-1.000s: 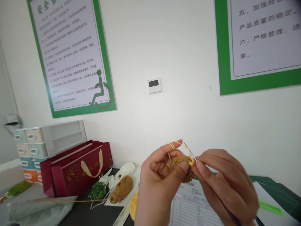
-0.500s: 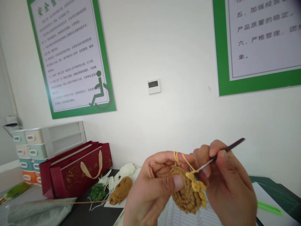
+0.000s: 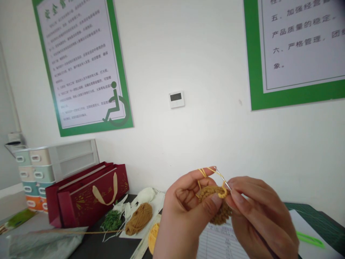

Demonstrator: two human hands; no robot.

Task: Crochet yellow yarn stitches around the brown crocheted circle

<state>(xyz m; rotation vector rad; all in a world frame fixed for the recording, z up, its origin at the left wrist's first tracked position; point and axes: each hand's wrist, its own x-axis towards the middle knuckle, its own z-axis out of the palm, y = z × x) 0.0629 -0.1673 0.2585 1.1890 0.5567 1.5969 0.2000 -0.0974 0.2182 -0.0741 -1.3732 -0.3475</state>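
Note:
My left hand (image 3: pixel 185 212) pinches a small brown crocheted piece (image 3: pixel 217 207) between thumb and fingers, with yellow yarn (image 3: pixel 203 172) wrapped over its forefinger. My right hand (image 3: pixel 262 217) is closed on a thin metal crochet hook (image 3: pixel 223 178). The hook's tip points up and left, by the yellow edge of the piece. Both hands are raised in front of the white wall, above a printed sheet (image 3: pixel 218 242).
On the dark table lie a brown yarn skein (image 3: pixel 138 217), a yellow yarn ball (image 3: pixel 153 235), green and white crocheted bits (image 3: pixel 113 219) and a green tool (image 3: pixel 309 239). Dark red gift bags (image 3: pixel 86 192) and small plastic drawers (image 3: pixel 29 172) stand at the left. A clear plastic bag (image 3: pixel 43 242) lies at the front left.
Half a second ago the hook's handle pointed up to the right and the piece hung lower. The hook has swung so its tip points up-left, and the piece is raised and turned edge-on.

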